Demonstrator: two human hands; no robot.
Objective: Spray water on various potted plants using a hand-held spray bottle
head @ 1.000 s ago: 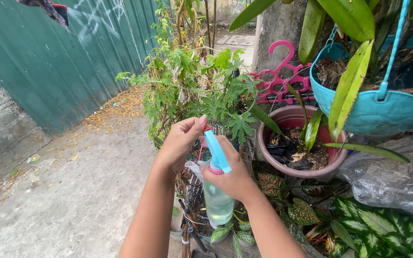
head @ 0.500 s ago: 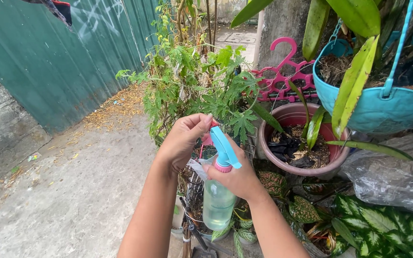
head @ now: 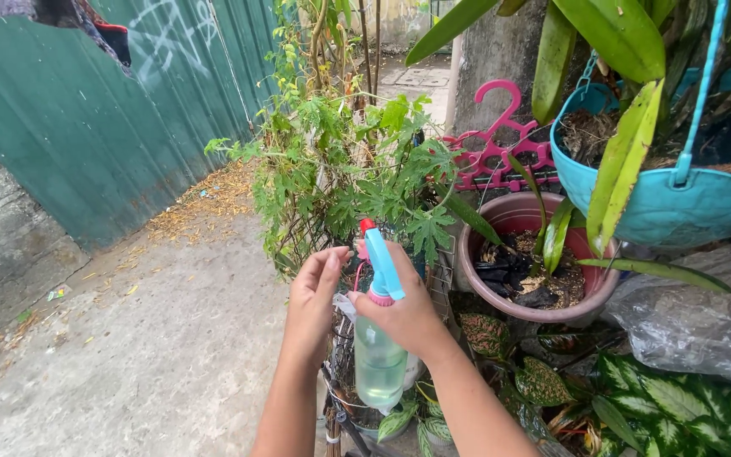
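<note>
My right hand (head: 403,315) grips the neck of a clear spray bottle (head: 378,366) with pale liquid inside. Its light blue trigger head (head: 380,264) has a red nozzle tip pointing up and away toward a leafy green plant (head: 357,169). My left hand (head: 315,300) hangs just left of the spray head, fingers loosely curled, a small gap between it and the nozzle. It holds nothing.
A brownish pot (head: 528,258) with dark soil stands to the right, a hanging teal pot (head: 666,199) above it. A pink hanger (head: 501,140) is behind. Spotted-leaf plants (head: 678,406) lie at lower right. A green metal fence (head: 86,118) and concrete ground (head: 129,355) are to the left.
My left hand has come off the red nozzle and dropped lower beside the spray head. The bottle has stayed in my right hand, shifted slightly.
</note>
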